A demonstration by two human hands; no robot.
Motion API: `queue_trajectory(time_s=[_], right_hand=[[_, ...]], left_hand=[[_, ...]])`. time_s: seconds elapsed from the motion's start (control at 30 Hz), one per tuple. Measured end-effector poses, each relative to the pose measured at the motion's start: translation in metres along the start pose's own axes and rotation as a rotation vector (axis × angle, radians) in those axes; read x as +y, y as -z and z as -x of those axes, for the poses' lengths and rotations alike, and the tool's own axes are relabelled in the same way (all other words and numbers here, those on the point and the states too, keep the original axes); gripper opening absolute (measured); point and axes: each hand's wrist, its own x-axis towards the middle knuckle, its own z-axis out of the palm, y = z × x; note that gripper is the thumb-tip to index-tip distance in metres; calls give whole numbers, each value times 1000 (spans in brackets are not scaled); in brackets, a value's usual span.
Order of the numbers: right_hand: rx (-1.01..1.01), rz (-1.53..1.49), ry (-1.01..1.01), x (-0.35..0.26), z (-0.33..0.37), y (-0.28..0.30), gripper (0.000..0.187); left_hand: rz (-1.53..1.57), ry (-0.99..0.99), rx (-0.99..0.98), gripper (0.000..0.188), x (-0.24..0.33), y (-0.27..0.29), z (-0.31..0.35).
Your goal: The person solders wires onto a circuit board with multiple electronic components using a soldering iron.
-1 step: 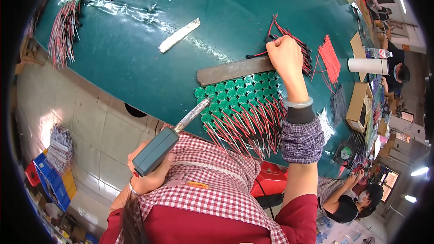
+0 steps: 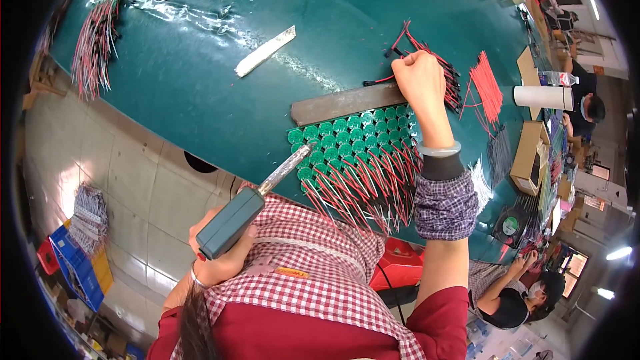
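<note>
My left hand (image 2: 223,247) is wrapped round the dark green handle of a soldering iron (image 2: 233,223). The iron's tip meets the left side of a block of small round green circuit boards (image 2: 347,140), lined up in rows. Red, white and black wires (image 2: 363,187) trail from the nearer boards toward me. A flat brown bar (image 2: 350,105) lies along their far edge. Above the bar's right end my right hand (image 2: 421,83) is closed at a bunch of red and black wires (image 2: 450,80) with black ends. Its fingers pinch a wire; their tips are partly hidden.
A whitish strip (image 2: 265,51) lies on the green table. To the right are red tubes (image 2: 487,87), a white cup (image 2: 543,97) and an open cardboard box (image 2: 530,159). Another wire bundle (image 2: 95,47) hangs over the left edge. Two people sit at the right.
Beside my right fingers, a black wire end has shifted slightly left and up. The right hand has moved a touch left; my left hand and the iron stay put.
</note>
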Motion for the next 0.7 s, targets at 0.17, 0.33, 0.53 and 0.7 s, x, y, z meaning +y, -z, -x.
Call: queue_trajectory(time_s=[0.17, 0.33, 0.53, 0.7], right_hand=[[166, -452, -27, 5, -5, -7, 23], [246, -1166, 114, -39, 37, 41, 11], [-5, -535, 542, -57, 149, 46, 15], [-35, -540, 528, -64, 201, 13, 26]], left_hand=[[184, 143, 91, 26, 6, -1, 0], [226, 206, 85, 26, -2, 0, 11], [248, 211, 72, 24, -2, 3, 20], [242, 255, 49, 23, -3, 5, 29]])
